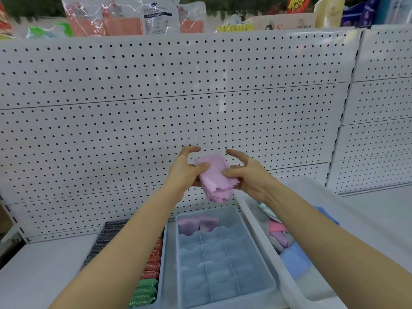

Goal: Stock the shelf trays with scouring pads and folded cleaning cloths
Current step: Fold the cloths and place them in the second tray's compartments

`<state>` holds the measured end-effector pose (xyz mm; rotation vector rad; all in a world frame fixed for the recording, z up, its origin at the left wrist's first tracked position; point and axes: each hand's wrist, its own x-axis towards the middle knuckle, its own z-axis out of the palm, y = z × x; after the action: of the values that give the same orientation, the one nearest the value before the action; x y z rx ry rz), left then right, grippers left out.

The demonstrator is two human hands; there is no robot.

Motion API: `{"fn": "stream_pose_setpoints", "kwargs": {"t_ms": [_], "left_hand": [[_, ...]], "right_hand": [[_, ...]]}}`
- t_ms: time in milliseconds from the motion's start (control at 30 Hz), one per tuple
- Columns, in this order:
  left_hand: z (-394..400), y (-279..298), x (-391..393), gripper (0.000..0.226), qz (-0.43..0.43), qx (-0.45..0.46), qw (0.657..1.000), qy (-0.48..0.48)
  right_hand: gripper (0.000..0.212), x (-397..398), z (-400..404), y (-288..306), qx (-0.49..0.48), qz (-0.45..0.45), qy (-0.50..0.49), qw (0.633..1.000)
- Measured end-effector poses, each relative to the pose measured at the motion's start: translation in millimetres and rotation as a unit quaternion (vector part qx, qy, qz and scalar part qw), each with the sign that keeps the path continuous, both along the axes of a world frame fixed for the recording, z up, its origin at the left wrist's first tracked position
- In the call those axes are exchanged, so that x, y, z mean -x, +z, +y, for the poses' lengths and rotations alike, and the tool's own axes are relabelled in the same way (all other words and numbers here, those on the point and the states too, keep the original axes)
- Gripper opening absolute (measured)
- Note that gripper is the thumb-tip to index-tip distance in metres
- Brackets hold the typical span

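A folded pink cloth [215, 177] is held in the air in front of the pegboard, above the trays. My left hand [186, 169] pinches its left side with the thumb on top, and my right hand [249, 175] pinches its right side. Below stands a clear divided tray [256, 275] with two folded purple-pink cloths [198, 225] in its far cells. To its left a tray of scouring pads [151, 264] shows dark, red and green rows, partly hidden by my left forearm.
A large clear bin [296, 293] at the right holds loose cloths [287, 241] in pink, purple, blue and grey. The white pegboard [178, 97] rises behind the shelf. Packaged goods [133, 16] sit on top. The white shelf surface [44, 268] extends left.
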<state>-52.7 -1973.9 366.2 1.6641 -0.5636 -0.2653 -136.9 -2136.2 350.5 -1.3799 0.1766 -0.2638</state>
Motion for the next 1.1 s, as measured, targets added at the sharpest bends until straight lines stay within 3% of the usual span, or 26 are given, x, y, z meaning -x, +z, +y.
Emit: {"fn": "stream_pose_setpoints", "kwargs": {"t_ms": [167, 233, 333, 433, 533, 600, 733, 833, 967, 1100], "left_hand": [[8.2, 0.6, -1.7, 0.029, 0.008, 0.005, 0.994, -0.108], [12.1, -0.4, -2.8, 0.051, -0.011, -0.029, 0.991, -0.128], [17.0, -1.1, -1.1, 0.079, -0.112, -0.116, 0.982, -0.098], [17.8, -1.3, 2.6, 0.049, -0.242, -0.14, 0.956, -0.088], [13.9, -1.8, 4.5, 0.017, -0.302, -0.121, 0.944, -0.053], [11.0, 0.4, 4.7, 0.011, -0.269, -0.055, 0.961, -0.041], [9.3, 12.6, 1.4, 0.01, -0.095, 0.092, 0.991, -0.03], [11.4, 17.5, -2.8, 0.012, -0.027, 0.133, 0.991, -0.016], [11.2, 16.9, 1.5, 0.013, -0.007, 0.14, 0.99, -0.029], [10.1, 18.0, 3.8, 0.015, -0.005, 0.132, 0.991, -0.028]], "right_hand": [[0.064, -3.9, 3.6, 2.4, -0.011, -0.009, -0.05, 0.999], [0.061, -3.8, 4.5, 3.4, -0.025, -0.011, -0.056, 0.998], [0.059, -3.1, 3.3, 4.5, -0.046, -0.02, -0.062, 0.997], [0.058, -2.6, 4.0, 5.3, -0.052, -0.021, -0.063, 0.996], [0.058, -3.6, 5.3, 3.8, -0.063, -0.019, -0.062, 0.996], [0.049, -3.7, 7.2, 4.6, -0.074, -0.025, -0.055, 0.995], [0.013, -1.8, 9.0, 6.4, -0.067, -0.023, -0.052, 0.996], [0.021, -0.1, 6.1, 5.4, -0.022, -0.01, -0.035, 0.999], [0.034, 4.0, 9.8, 12.0, 0.038, -0.083, 0.043, 0.995], [0.027, 3.1, 17.2, 19.2, 0.055, -0.125, 0.048, 0.989]]}}
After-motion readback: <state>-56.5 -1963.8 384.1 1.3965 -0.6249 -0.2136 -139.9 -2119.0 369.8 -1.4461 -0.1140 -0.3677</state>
